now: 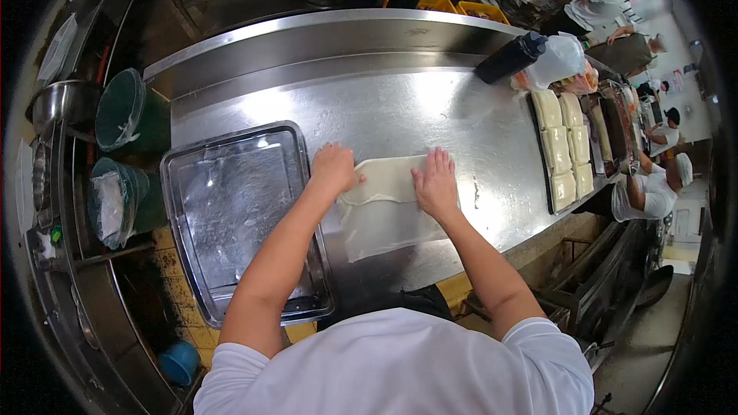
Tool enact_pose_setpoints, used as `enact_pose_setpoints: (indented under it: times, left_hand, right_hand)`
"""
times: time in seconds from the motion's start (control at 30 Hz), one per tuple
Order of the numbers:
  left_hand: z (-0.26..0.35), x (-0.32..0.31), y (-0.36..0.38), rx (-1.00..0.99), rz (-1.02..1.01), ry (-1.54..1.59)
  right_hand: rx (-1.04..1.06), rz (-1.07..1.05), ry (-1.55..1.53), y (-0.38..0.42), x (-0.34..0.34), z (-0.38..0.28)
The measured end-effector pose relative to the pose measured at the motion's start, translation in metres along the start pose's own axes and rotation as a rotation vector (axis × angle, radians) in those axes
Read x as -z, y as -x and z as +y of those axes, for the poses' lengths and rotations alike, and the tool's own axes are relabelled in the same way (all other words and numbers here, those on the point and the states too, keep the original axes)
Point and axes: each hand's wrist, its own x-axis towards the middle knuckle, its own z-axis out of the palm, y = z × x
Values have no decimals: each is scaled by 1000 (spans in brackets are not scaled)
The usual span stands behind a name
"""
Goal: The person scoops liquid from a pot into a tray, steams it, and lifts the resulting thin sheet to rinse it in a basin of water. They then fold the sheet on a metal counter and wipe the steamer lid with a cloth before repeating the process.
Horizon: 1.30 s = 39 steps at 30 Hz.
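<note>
A pale sheet of dough [390, 177] lies on the steel table in front of me, its far part folded over double. Toward my body a thin, see-through layer of it spreads flat on the metal. My left hand [334, 169] has its fingers curled at the sheet's left edge, pinching the dough there. Flat on the right end of the fold rests my right hand [437, 184], fingers stretched out and thumb apart.
A clear-glazed metal tray [171, 184] stands left of the dough. To the right, a dark tray holds several pale dough pieces [555, 147], near a black bottle [511, 58]. Green bins [131, 114] stand beyond the table's left end. Several people work at the right and back.
</note>
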Motion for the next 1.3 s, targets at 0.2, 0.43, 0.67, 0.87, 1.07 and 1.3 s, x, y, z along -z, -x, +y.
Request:
enact_pose_setpoints:
  times: [0.2,0.43,0.67,0.87,1.07,1.3]
  left_hand:
    - [-3,-4,-1,68,-12,213]
    - [3,22,18,75,34,303]
    - [-8,18,14,102,-45,342]
    - [-5,7,-6,134,-207,373]
    - [2,1,-8,149,-152,415]
    - [3,6,12,170,-26,470]
  right_hand:
    - [103,-55,-368,-51,27,-53]
    - [404,-696,-488,-110,19,-78]
    - [217,-1048,15,-123,41,1]
    - [279,-826,243,-103,57,68]
    - [191,-611,41,-83,58,91]
    - [106,-485,-50,-66,77,96]
